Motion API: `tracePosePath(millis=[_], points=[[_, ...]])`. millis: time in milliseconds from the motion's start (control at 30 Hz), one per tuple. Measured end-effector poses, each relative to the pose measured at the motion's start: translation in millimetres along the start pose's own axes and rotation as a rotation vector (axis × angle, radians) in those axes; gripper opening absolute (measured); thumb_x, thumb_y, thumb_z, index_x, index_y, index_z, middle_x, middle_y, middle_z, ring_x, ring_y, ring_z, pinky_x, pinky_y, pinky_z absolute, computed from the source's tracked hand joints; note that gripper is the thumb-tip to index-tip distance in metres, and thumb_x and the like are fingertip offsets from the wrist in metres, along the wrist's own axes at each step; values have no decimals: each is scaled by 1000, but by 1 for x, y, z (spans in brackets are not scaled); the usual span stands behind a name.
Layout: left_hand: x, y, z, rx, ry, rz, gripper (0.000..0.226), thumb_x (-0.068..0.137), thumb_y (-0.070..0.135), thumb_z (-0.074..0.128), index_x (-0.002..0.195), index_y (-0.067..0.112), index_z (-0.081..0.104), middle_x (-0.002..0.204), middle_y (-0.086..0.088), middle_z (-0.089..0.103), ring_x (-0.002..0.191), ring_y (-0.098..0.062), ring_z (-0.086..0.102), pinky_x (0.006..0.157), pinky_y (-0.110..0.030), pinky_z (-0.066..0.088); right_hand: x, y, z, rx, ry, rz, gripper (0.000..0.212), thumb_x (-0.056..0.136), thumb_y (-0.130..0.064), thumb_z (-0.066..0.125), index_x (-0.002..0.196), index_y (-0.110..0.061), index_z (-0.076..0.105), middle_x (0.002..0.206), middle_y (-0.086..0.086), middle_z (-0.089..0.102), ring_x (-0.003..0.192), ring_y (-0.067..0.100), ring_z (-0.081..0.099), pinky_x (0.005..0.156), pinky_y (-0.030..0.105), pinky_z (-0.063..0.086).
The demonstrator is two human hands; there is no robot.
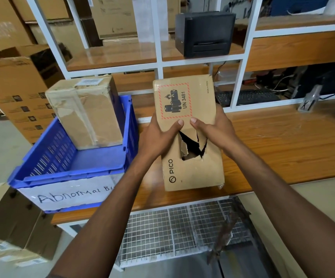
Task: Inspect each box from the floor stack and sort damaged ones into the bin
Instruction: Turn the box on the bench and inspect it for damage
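Note:
A brown cardboard box (190,173) printed with PICO and a red battery label is held over the wooden table (283,145). A jagged torn hole gapes in the middle of its top face. My left hand (160,137) grips its left edge with the thumb on top. My right hand (212,129) grips its right edge the same way. To the left, a blue crate (72,173) with a paper label reading "Abnormal" sits on the table's left end. A crumpled, taped cardboard box (86,111) stands upright inside it.
A white-framed shelf unit rises behind the table with a black label printer (204,33) on it. A keyboard (247,97) lies at the back right. Stacked cartons (16,225) stand on the floor at left. A wire mesh shelf (178,233) runs under the table.

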State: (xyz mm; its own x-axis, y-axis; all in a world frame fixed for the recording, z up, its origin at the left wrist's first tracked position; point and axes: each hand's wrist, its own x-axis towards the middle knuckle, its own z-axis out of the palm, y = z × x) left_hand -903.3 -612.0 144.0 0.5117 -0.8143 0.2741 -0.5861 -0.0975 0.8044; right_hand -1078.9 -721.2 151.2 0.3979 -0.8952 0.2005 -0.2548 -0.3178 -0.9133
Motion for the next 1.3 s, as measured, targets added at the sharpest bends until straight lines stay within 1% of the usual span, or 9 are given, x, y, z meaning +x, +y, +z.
tracePosePath(millis=[100,267,400,733,800,933,1133,1200,1300], points=[[4,1,3,45,45,-5,71,91,75,61,147,33,51,132,14,70,119,-13,66,88,-31,50,0,-4,4,-23,50,-11,71,85,-54,81,143,-33,47,121,-16,65,118,15,64,102,45,55],[4,-3,-8,20,-76,-5,73,89,77,62,149,38,46,136,17,67,121,-11,65,91,-32,51,1,-2,-8,-40,-82,-11,81,84,-59,81,149,-34,40,133,-15,63,125,13,60,106,44,52],[-4,-4,-2,24,-32,2,80,81,82,66,145,38,48,132,20,67,113,-5,65,79,-23,49,-6,0,-6,-93,-42,-49,90,80,-53,87,152,-31,37,127,-19,59,119,8,57,95,30,49],[-4,-9,1,77,-6,39,83,82,78,69,146,29,48,132,13,68,109,-5,63,79,-21,48,-18,1,-6,-181,2,-164,97,82,-55,85,157,-29,29,125,-18,59,106,3,56,67,-1,42],[-1,-8,-3,58,-57,23,82,83,75,71,147,32,46,132,17,66,110,-3,61,80,-22,47,-18,1,-7,-175,-31,-156,98,84,-56,83,159,-31,24,129,-18,59,110,5,57,68,2,43],[-2,-11,-16,-79,-235,-2,84,82,58,83,150,36,40,132,23,64,121,-2,62,100,-33,54,-16,6,-20,-171,-184,-153,101,90,-44,82,163,-38,13,139,-22,53,124,6,53,90,17,45],[-3,-5,-16,-79,-248,-17,89,86,50,83,156,29,32,133,18,62,121,-7,62,102,-39,56,-14,8,-20,-155,-172,-121,87,93,-37,78,161,-34,23,133,-18,57,122,9,56,97,30,46],[-9,0,-15,-103,-200,-47,103,88,47,82,163,24,15,126,20,61,116,-7,62,97,-29,54,-15,6,-21,-132,-184,-113,88,93,-42,78,161,-36,23,131,-23,57,119,6,57,97,30,47],[-20,-6,-9,-142,-192,-74,124,90,42,81,164,24,-17,147,6,57,128,-16,61,102,-33,49,-22,13,-27,-37,-239,-23,95,94,-40,78,164,-41,14,126,-33,52,115,0,57,99,34,51]])
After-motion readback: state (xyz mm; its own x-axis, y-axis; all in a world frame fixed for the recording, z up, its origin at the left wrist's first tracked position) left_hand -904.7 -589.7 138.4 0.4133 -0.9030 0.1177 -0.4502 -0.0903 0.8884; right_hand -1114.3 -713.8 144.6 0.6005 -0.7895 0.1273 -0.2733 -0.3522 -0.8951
